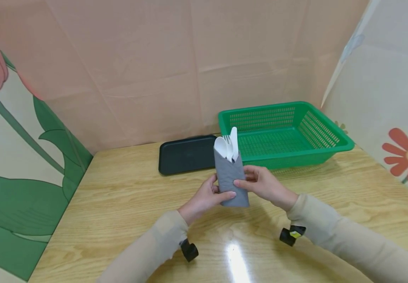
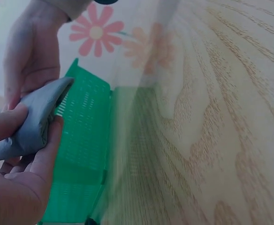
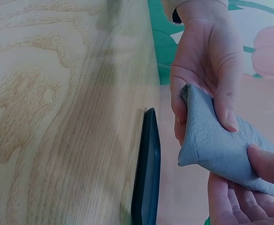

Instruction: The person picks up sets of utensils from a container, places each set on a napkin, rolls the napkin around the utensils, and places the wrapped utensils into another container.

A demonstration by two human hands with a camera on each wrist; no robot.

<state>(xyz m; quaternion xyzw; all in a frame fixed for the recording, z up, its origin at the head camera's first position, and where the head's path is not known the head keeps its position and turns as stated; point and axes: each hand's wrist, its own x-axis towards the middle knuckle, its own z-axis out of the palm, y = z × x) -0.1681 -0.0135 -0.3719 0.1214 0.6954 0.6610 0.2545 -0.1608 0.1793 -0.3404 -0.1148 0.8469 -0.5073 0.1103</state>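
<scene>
A grey napkin (image 1: 230, 184) is folded into a pocket, held up above the table. Out of its top stick a white spoon (image 1: 220, 146), a white fork (image 1: 228, 148) and a white knife (image 1: 234, 142). My left hand (image 1: 206, 196) grips the napkin's lower left side, thumb across its front. On the right side my right hand (image 1: 263, 184) pinches it, thumb in front and fingers behind. In the left wrist view the napkin (image 2: 34, 117) shows its folded lower end; the right wrist view shows the napkin (image 3: 216, 138) between both hands, cutlery hidden.
Behind the hands, a black tray (image 1: 186, 155) lies on the wooden table (image 1: 126, 188). A green perforated basket (image 1: 288, 155) stands at the back right, next to the tray. A pink sheet (image 1: 136, 70) hangs behind the table.
</scene>
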